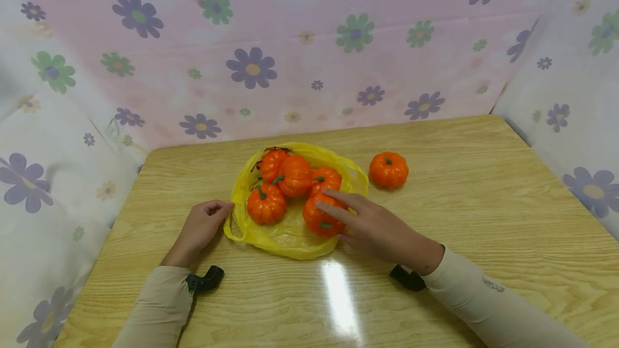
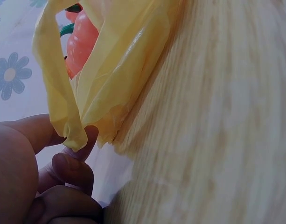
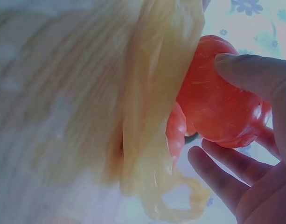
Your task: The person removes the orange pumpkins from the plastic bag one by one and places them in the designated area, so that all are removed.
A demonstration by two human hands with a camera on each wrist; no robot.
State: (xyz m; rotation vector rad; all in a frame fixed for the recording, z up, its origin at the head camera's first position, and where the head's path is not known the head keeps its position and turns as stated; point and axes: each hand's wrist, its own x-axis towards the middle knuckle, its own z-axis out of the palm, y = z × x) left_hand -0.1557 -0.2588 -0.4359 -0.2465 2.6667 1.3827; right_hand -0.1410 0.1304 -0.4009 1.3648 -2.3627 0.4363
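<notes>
A yellow plastic bag (image 1: 285,240) lies spread open on the table, with several small orange pumpkins (image 1: 267,205) inside it. At the bag's left side, my left hand (image 1: 203,224) pinches the rim by a handle loop; in the left wrist view the yellow plastic (image 2: 75,140) runs between thumb and fingers. My right hand (image 1: 374,224) reaches over the right rim and holds a pumpkin (image 1: 321,216) there. In the right wrist view the thumb presses on that pumpkin's (image 3: 217,93) side, with the fingers around its other side. One more pumpkin (image 1: 388,169) sits outside, right of the bag.
The wood-grain table (image 1: 483,203) extends to both sides of the bag. Behind it hangs a pink flowered cloth (image 1: 309,31), with pale flowered cloths at left and right. Black wrist devices (image 1: 205,279) are worn on both arms.
</notes>
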